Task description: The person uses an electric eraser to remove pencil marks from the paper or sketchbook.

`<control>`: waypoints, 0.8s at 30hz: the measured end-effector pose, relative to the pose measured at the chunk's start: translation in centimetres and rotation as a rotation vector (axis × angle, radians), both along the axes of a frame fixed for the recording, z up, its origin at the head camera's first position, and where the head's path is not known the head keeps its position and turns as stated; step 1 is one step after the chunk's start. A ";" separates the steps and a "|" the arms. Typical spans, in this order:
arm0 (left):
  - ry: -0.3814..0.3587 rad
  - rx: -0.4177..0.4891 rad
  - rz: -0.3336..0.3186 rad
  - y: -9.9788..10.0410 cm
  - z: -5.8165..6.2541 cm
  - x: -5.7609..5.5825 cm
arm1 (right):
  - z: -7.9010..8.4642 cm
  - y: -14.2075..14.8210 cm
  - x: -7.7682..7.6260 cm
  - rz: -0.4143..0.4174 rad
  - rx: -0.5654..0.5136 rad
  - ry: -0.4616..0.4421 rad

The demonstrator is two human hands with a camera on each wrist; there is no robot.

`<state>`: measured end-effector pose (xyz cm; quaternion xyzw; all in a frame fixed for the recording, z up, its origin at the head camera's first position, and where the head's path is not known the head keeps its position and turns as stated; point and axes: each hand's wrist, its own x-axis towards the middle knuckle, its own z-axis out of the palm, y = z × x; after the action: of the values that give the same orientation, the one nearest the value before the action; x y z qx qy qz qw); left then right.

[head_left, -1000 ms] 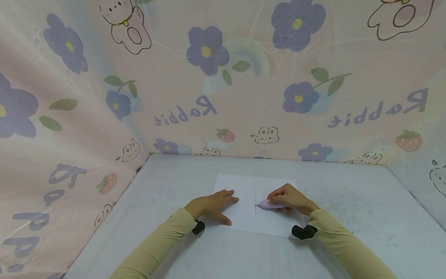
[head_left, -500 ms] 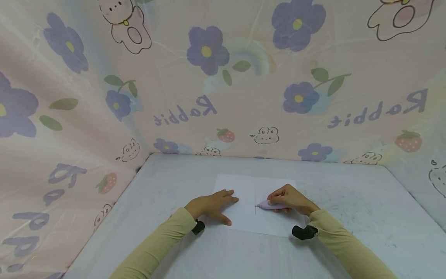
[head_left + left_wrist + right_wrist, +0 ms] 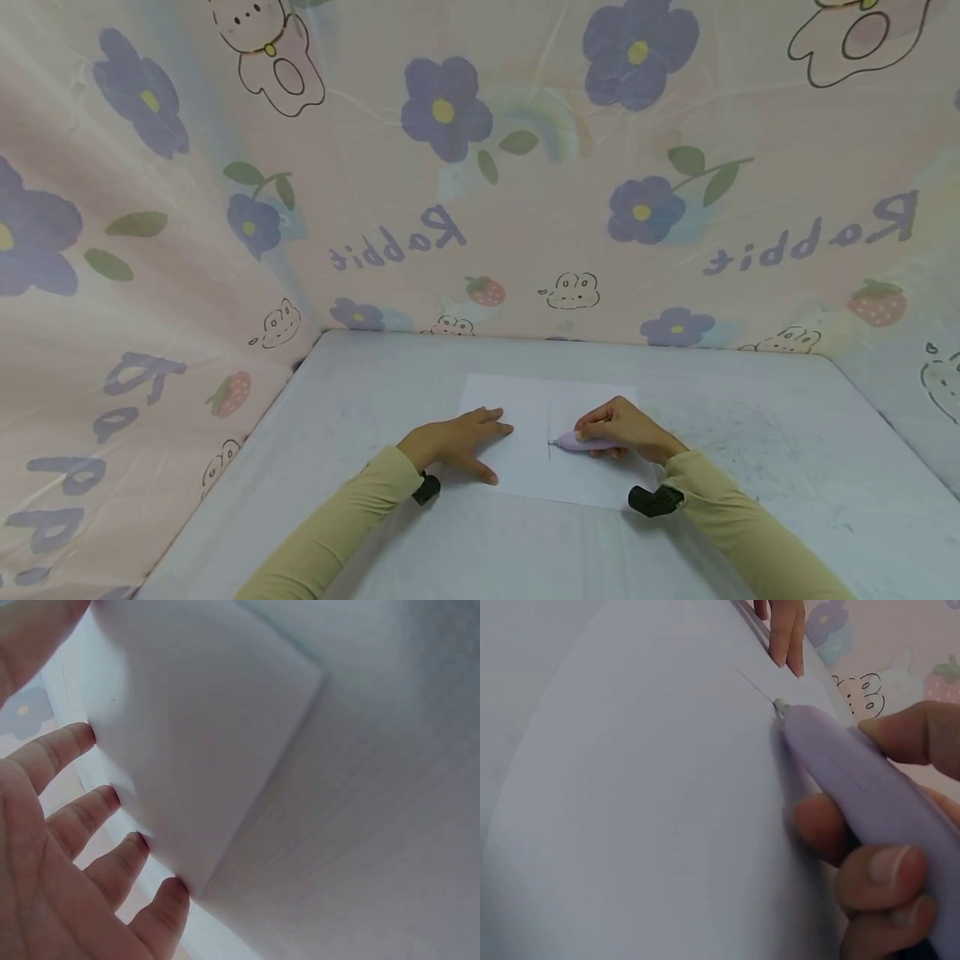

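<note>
A white sheet of paper (image 3: 525, 479) lies on the table under both hands. My left hand (image 3: 453, 442) rests on its left part, fingers spread; in the left wrist view the fingertips (image 3: 176, 891) touch the sheet. My right hand (image 3: 630, 427) grips a lilac electric eraser (image 3: 585, 442) held low and slanted over the paper. The right wrist view shows its pale narrow tip (image 3: 781, 706) right at the end of a thin dark line (image 3: 754, 684). One finger lies on top of the lilac body (image 3: 862, 776), while others curl below it.
The white table (image 3: 375, 375) carries grey smudges (image 3: 735, 425) to the right of the paper. A printed curtain (image 3: 525, 192) with flowers and rabbits hangs behind and at the left. Black wrist cameras sit under each wrist, the right one (image 3: 655, 500) overlapping the paper's near corner.
</note>
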<state>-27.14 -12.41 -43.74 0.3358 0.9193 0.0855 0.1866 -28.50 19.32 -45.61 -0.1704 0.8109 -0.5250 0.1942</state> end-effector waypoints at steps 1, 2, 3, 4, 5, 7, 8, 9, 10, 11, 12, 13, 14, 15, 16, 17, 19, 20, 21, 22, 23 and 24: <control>-0.001 0.000 0.001 0.0 0.0 0.0 | 0.0 0.0 0.0 0.000 -0.001 0.000; -0.001 0.000 0.001 0.0 0.0 0.0 | 0.0 0.0 0.0 -0.001 -0.002 0.000; -0.002 0.001 0.001 0.0 0.0 0.0 | 0.0 0.0 0.0 -0.001 -0.002 0.001; -0.002 0.001 0.001 0.0 0.0 0.0 | 0.0 0.0 0.0 -0.002 -0.003 0.002; -0.002 0.000 0.001 0.0 0.0 0.0 | 0.0 0.0 0.0 -0.002 -0.002 0.002; -0.003 -0.001 0.001 0.0 0.0 0.0 | 0.0 0.0 0.0 -0.001 -0.003 0.004; -0.003 -0.001 0.001 0.0 0.0 0.0 | 0.0 0.0 0.0 -0.001 -0.002 0.004; -0.004 -0.001 0.001 0.1 0.0 0.0 | 0.0 0.0 0.0 -0.001 -0.002 0.005; -0.004 -0.002 0.001 0.1 0.1 0.0 | 0.0 0.0 0.0 0.000 -0.002 0.005; -0.006 -0.001 0.002 0.1 0.1 0.0 | 0.0 0.0 0.0 0.000 -0.002 0.005; -0.008 -0.001 0.003 0.1 0.1 0.0 | 0.0 0.0 0.1 0.001 -0.003 0.005; -0.009 -0.002 0.003 0.1 0.1 0.0 | 0.0 0.0 0.1 0.002 -0.003 0.005; -0.011 -0.002 0.004 0.1 0.1 0.0 | 0.0 0.0 0.1 0.003 -0.003 0.005; -0.012 -0.004 0.004 0.1 0.1 0.0 | 0.0 0.0 0.1 0.004 -0.004 0.004; -0.014 -0.006 0.005 0.1 0.1 0.0 | 0.0 0.0 0.1 0.005 -0.005 0.004; -0.015 -0.007 0.005 0.1 0.1 0.0 | 0.0 0.0 0.2 0.005 -0.006 0.004; -0.012 -0.006 0.003 0.1 0.1 0.0 | 0.0 0.0 0.2 0.006 -0.009 0.004; -0.011 -0.006 0.002 0.1 0.1 0.0 | 0.0 0.0 0.2 0.007 -0.011 0.005; -0.010 -0.006 0.000 0.1 0.1 0.0 | 0.0 0.0 0.2 0.006 -0.014 0.003; -0.009 -0.004 -0.001 0.1 0.1 0.0 | 0.0 0.0 0.2 0.007 -0.016 0.003; -0.009 -0.002 -0.002 0.1 0.2 0.0 | 0.0 0.0 0.2 0.007 -0.018 0.002; -0.008 0.000 -0.003 0.1 0.2 0.0 | 0.0 0.0 0.2 0.008 -0.019 0.002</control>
<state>-27.13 -12.34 -43.58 0.3369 0.9180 0.0866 0.1903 -28.33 19.32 -45.64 -0.1759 0.8056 -0.5316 0.1936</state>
